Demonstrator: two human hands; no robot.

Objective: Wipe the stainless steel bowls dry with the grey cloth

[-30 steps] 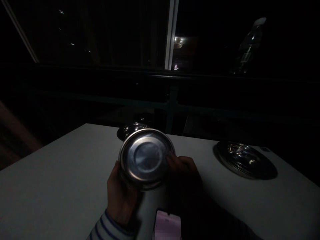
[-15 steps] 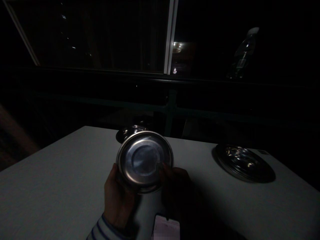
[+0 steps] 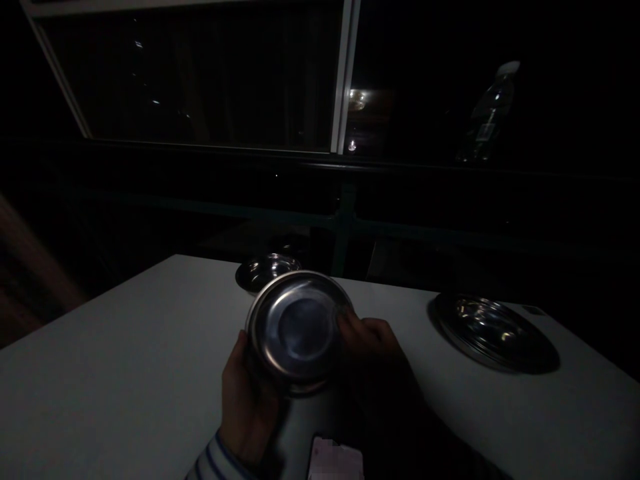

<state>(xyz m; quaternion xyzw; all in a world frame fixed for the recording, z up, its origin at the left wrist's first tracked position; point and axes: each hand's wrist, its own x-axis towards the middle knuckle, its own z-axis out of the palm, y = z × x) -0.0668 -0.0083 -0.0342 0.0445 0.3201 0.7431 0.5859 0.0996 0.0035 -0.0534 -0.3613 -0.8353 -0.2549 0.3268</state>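
Observation:
A round, shiny metal plate [image 3: 305, 327] is held up, tilted, above the table in the middle of the view. My left hand [image 3: 247, 400] grips it at its lower left edge, thumb along the rim. On its right side, my right hand [image 3: 367, 340] presses its bunched fingertips against the plate's face. Darkness hides most of this hand; whatever may be pinched in it I cannot make out. Just behind the plate stands a metal bowl [image 3: 265, 270], partly covered by it. Below the hands lies a phone [image 3: 336, 460] with a lit screen.
Several stacked metal dishes [image 3: 495, 333] rest on the right of the white table [image 3: 125, 360]. A clear plastic bottle [image 3: 490, 113] with a white cap stands behind, at upper right. A window frame [image 3: 345, 80] and a dark rail [image 3: 300, 160] lie beyond the far edge.
The plate and both hands have shifted slightly right and down in view. My right fingers have moved up along the plate's right side. More of the bowl behind shows.

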